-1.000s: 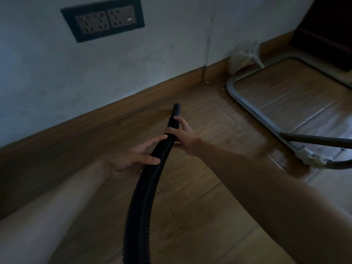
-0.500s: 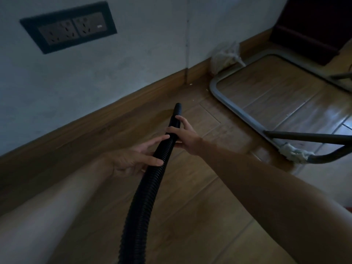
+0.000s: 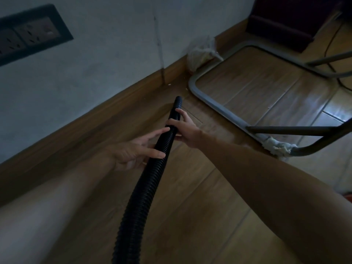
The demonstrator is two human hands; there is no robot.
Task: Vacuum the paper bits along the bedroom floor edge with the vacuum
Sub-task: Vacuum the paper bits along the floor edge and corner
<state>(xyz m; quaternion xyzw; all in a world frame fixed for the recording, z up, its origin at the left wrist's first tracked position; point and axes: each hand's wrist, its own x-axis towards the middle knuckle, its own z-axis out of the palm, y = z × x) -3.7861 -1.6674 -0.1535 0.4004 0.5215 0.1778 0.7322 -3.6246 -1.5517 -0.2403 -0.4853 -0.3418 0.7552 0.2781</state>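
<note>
A black ribbed vacuum hose (image 3: 146,189) runs from the bottom edge up to its smooth nozzle tip (image 3: 178,102), which points at the floor near the wooden baseboard (image 3: 122,100). My right hand (image 3: 183,127) grips the hose just behind the nozzle. My left hand (image 3: 136,152) lies against the hose's left side with fingers stretched out straight. A few tiny pale paper bits (image 3: 169,84) lie on the floor by the baseboard, ahead of the nozzle.
A grey metal tube frame (image 3: 215,106) rests on the wood floor to the right, with cloth wrapped at one joint (image 3: 278,147). A crumpled plastic bag (image 3: 200,54) sits against the baseboard. A dark socket panel (image 3: 30,37) is on the wall; dark furniture (image 3: 285,21) stands at the back right.
The view has swung rightward, so the socket panel slid to the left edge. The hose and both hands keep the same hold, with the nozzle a little further along the baseboard.
</note>
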